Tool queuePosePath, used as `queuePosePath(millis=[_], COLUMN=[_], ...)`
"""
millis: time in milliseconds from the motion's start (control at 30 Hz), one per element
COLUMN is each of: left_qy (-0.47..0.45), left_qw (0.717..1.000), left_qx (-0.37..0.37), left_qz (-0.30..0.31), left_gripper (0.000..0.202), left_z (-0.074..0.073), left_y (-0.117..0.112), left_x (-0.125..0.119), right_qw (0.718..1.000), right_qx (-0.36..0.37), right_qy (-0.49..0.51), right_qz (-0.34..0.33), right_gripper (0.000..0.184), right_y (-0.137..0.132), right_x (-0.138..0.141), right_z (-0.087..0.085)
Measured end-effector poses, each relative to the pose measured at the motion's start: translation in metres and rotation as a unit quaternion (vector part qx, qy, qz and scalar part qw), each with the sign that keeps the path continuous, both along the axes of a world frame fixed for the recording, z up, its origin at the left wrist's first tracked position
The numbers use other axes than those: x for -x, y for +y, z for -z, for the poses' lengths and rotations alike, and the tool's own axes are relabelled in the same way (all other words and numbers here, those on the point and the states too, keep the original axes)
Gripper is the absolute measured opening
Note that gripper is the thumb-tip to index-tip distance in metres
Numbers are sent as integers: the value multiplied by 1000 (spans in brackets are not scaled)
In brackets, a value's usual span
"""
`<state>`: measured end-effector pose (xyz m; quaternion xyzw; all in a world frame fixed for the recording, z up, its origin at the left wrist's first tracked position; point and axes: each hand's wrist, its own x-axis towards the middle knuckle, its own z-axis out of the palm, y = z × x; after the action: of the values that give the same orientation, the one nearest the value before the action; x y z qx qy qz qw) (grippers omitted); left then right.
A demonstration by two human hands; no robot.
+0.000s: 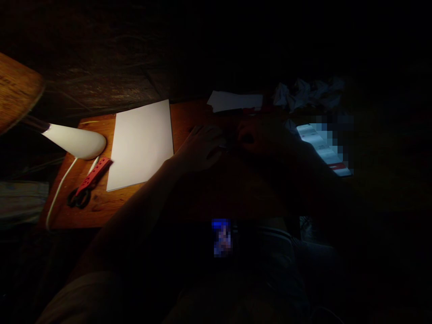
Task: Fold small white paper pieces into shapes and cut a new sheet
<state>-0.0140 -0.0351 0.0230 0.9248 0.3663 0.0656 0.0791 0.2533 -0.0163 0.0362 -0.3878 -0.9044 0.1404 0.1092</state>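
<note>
Both hands are over the dim middle of the wooden table [189, 112]. My left hand [205, 143] lies low over the tabletop with its fingers stretched out, right of a bright white stack of paper [141, 144]. Just across from it, my right hand [254, 135] is curled, thumb and fingers closed together. Deep shadow hides what it grips, if anything. Between the hands there is a small pale glint, too dark to name. Behind them lie white paper pieces [234, 101], with a dark and red object along their front edge.
A lit desk lamp [74, 140] with its cord stands at the left. Scissors [89, 182] with red blades and black handles lie near it. Several folded white paper shapes [300, 94] sit at the back right, beyond a glowing screen [319, 144].
</note>
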Motion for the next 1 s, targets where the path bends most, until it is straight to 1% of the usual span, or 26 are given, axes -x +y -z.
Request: queuePosePath(millis=[133, 367, 500, 600, 700, 1000], left_qy=[-4, 5, 17, 17, 12, 15], left_qw=[1000, 1000, 1000, 1000, 1000, 1000], left_qx=[1, 7, -5, -16, -23, -16], left_qz=[1, -11, -18, -11, 1, 6], left_gripper=[42, 44, 38, 38, 42, 45], left_z=[-1, -2, -4, -4, -3, 0], left_y=[0, -1, -3, -4, -3, -4], left_x=[0, -1, -4, -6, -5, -6], right_qw=[1000, 998, 998, 997, 997, 993], right_qx=[-2, 23, 18, 13, 12, -5], right_qy=[-11, -40, -66, -71, -82, -114], right_qz=[12, 29, 8, 2, 8, 14], right_gripper=[29, 26, 27, 28, 29, 32], right_y=[-1, -5, -13, -16, -18, -23], right_x=[-1, 1, 6, 8, 10, 16], right_z=[-2, -10, -17, -21, -22, -24])
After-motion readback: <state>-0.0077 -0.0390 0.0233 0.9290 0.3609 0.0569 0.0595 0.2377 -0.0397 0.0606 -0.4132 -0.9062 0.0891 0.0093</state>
